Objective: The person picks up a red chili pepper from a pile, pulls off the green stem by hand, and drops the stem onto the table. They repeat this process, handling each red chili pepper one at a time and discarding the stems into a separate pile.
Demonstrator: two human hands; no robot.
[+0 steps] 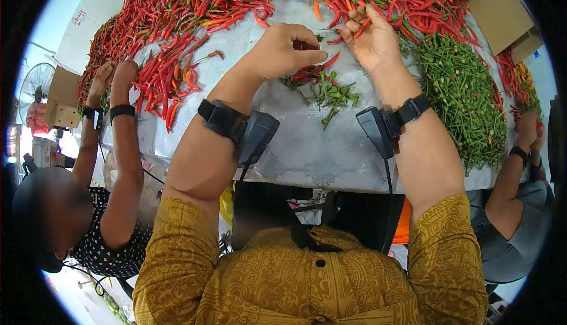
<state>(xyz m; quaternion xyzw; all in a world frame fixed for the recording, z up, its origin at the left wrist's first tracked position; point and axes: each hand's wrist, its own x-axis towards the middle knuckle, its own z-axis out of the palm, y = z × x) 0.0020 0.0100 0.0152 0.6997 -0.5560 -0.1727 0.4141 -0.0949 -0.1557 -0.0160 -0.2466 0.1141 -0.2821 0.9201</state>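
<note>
My right hand (376, 40) is turned palm up at the near edge of the heap, with its fingers curled on a red chili pepper (362, 28). To its left, my left hand (287, 50) hovers with bent fingers and a gap between thumb and fingertips; I see nothing held there, though the palm is partly hidden. Just below the left hand lie a few red chilies (307, 74), partly covered by it. Beside them is a small pile of green chili stems (333, 91) on the pale table covering (295, 142).
A large heap of red chilies (195, 0) spans the far side. Green stems (463, 100) are piled at right, and loose red chilies (168, 77) at left. A co-worker's hands (124, 75) work at left; another person's hand (527, 125) is at right. Cardboard boxes (499, 9) stand behind.
</note>
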